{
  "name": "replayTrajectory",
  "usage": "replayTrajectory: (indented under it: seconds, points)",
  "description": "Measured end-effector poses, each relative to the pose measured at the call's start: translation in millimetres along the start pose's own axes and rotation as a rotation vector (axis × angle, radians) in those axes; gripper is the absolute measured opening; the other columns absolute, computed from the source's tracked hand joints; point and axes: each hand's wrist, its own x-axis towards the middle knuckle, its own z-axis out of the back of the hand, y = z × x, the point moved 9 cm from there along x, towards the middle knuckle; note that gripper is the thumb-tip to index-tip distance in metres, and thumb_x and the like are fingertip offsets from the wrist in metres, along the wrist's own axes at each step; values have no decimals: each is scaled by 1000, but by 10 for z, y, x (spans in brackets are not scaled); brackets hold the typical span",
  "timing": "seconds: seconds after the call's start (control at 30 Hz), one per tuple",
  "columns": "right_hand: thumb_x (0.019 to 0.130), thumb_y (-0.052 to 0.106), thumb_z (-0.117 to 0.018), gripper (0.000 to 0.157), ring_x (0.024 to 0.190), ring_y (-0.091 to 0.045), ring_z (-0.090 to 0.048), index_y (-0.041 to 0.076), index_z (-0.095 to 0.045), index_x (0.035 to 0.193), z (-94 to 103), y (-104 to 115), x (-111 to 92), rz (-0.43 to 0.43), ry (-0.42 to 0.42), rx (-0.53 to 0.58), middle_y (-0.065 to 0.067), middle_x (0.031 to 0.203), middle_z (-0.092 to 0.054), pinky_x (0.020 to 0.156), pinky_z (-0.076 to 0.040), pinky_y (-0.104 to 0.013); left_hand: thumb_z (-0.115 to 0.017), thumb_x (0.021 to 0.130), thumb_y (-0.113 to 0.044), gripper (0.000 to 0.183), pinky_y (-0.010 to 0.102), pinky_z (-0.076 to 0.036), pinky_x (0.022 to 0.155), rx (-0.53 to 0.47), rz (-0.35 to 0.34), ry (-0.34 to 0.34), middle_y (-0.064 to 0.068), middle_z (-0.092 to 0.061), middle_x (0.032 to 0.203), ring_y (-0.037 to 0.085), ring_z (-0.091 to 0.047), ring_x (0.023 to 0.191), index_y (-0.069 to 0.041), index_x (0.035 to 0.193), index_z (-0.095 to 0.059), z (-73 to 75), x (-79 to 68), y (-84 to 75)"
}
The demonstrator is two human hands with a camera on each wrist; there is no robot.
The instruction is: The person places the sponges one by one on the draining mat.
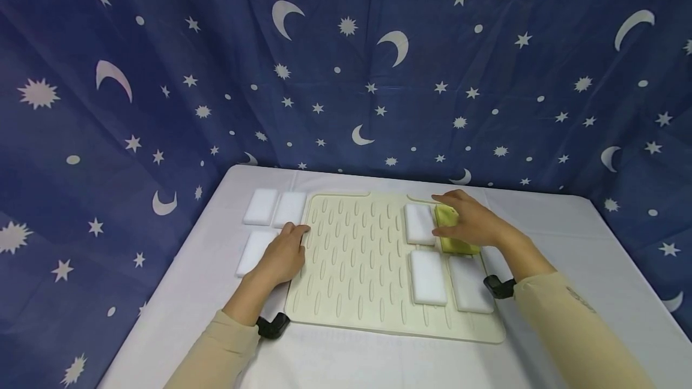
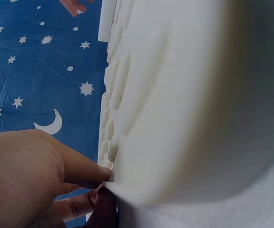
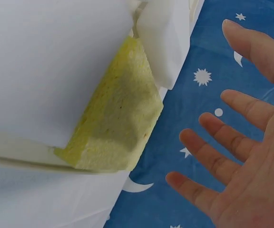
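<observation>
A cream mat with raised oval ribs [image 1: 351,257] lies on the table. My left hand [image 1: 285,255] pinches its left edge between thumb and fingers, as the left wrist view shows. On the mat's right part sit a yellow sponge [image 1: 456,246] and three white sponge blocks, one at the upper left of the group [image 1: 419,224]. Over the yellow sponge is my right hand [image 1: 473,219], its fingers spread and holding nothing. The right wrist view has the yellow sponge [image 3: 120,109] beside a white block [image 3: 163,42], apart from the fingertips.
Three more white blocks lie left of the mat, the nearest block [image 1: 251,254] partly behind my left hand. A white cloth [image 1: 346,359] covers the table. Behind it hangs a blue curtain [image 1: 346,107] with moons and stars.
</observation>
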Motion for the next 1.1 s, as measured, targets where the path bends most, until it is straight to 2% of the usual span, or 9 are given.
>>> replayTrajectory:
  seconds: [0.4,0.8,1.1]
  points:
    - [93,39,-77,83,140,-47,-45,12,-38,161,43,-75,-118,-2,-16,24,-23,159,-34,111,-38,-68,-54,102,-5,46,35,-47,75,7,-5,-7,15,-57,118,20,-52,79,-2,148,-52,-3,9,9]
    - [93,41,-76,83,137,-47,-47,10,-39,160,65,-178,-215,3,-42,54,-25,160,-33,108,-40,-69,-55,102,-5,46,34,-46,72,4,-5,-7,15,-57,117,20,-52,79,-1,148,-52,-3,4,7]
    - [94,44,-75,82,139,-46,-45,12,-39,160,60,-277,-296,-19,-51,76,-23,159,-35,105,-42,-69,-54,102,-5,46,37,-49,77,5,-1,-1,16,-57,120,21,-53,81,-1,148,-51,-3,10,10]
